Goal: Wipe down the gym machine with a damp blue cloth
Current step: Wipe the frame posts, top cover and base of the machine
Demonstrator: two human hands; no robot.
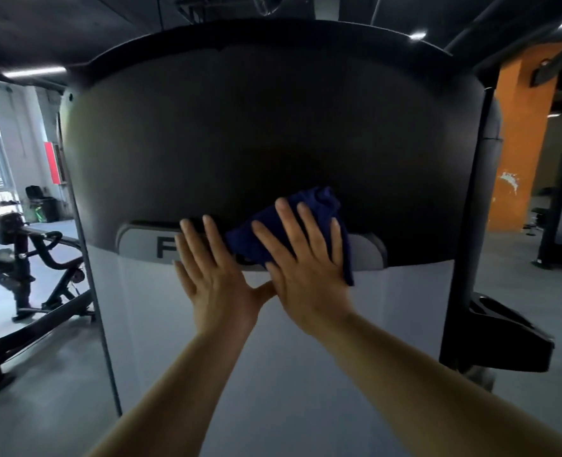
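Facing the gym machine, I have its big shroud filling nearly all I can see: a dark curved upper panel above, a pale grey lower panel beneath, and a grey logo strip running along the seam between them, with only the letter F showing beside my fingers. Off to my left stands another black exercise frame on the grey floor, and to my right an orange pillar.

My right hand lies flat with straight, spread fingers, pressing the blue cloth against the machine right on that seam; the cloth is bunched, its upper part on the dark panel and its lower edge hanging over the strip. My left hand is flat too, fingers straight, palm toward the pale panel just beside the cloth and holding nothing. The two hands sit close together, the left thumb reaching the heel of the right hand.

As for progress, I judge the job is somewhere in the middle at best. I can make out no wet streaks or dust lines on either panel, so I cannot tell which parts are done. The cloth covers only a small patch at the seam, and the wide dark panel above and the long pale panel below may both still need passes.
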